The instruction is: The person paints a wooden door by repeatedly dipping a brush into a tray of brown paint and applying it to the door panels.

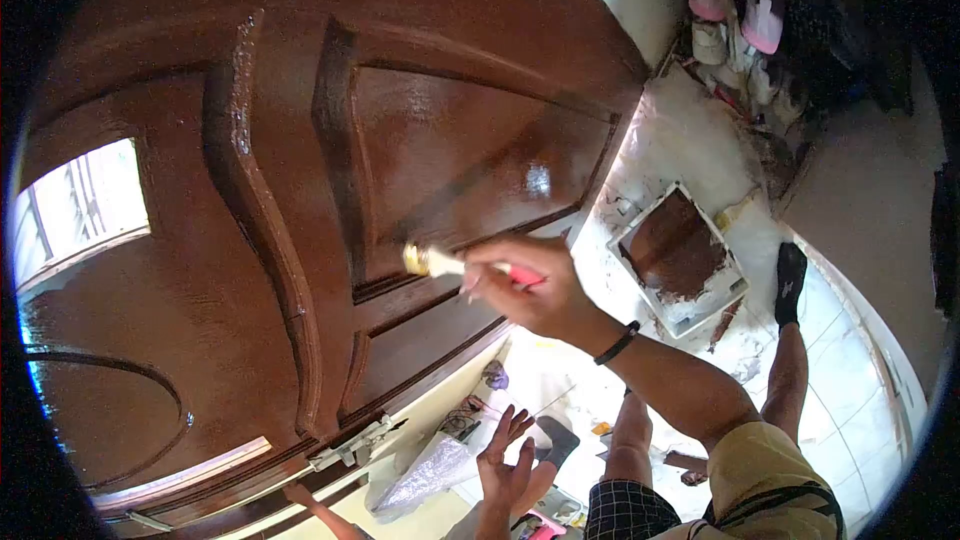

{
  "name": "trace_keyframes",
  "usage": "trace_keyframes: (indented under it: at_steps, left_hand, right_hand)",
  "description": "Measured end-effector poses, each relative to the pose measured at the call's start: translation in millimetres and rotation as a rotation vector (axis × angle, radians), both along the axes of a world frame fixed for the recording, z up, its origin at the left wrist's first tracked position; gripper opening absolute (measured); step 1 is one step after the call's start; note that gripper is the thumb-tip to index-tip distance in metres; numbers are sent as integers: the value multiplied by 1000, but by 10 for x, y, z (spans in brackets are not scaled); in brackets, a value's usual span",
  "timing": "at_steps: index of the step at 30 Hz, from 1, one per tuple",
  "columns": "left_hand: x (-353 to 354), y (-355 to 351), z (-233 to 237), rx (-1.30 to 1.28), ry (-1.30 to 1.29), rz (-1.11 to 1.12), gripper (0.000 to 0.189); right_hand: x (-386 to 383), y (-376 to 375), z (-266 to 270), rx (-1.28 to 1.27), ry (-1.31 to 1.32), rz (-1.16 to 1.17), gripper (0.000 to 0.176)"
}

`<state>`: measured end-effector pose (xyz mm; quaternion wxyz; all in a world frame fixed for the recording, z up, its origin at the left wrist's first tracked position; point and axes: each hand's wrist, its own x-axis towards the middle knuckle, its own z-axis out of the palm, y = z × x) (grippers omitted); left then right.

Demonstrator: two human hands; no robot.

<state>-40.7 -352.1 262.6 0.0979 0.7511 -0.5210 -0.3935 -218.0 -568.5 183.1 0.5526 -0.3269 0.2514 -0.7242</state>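
A paintbrush is gripped in my right hand, its yellowish bristle end pointing left over the door panel; something red shows by the palm. A black band circles that wrist. The large brown wooden door has raised curved mouldings, and a wet, glossy streak runs along one of them. Lower in the view my left hand is held up with its fingers spread, holding nothing, near the door's metal lock.
A white square container with brown paint inside stands on the messy floor. Crumpled clear plastic lies near the door's lower edge. Another person's hand reaches toward that edge. Shoes and clutter are piled at the upper right.
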Motion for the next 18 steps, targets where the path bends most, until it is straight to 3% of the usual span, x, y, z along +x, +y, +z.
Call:
trace_keyframes:
  at_steps: [4, 7, 14, 18]
  left_hand:
    - [14, 61, -35, 34, 4, -58, 62]
    - [-10, 65, 15, 76, -31, -7, 62]
    - [108, 124, 10, 65, -53, -26, 61]
    - [138, 170, -37, 45, -43, -32, 61]
  right_hand:
    - [-207, -188, 129, 17, -205, -206, 22]
    - [53, -395, 297, -36, -321, -354, 24]
    - [720, 192, 138, 30, -82, -97, 15]
    - [571, 341, 147, 74, -74, -22, 13]
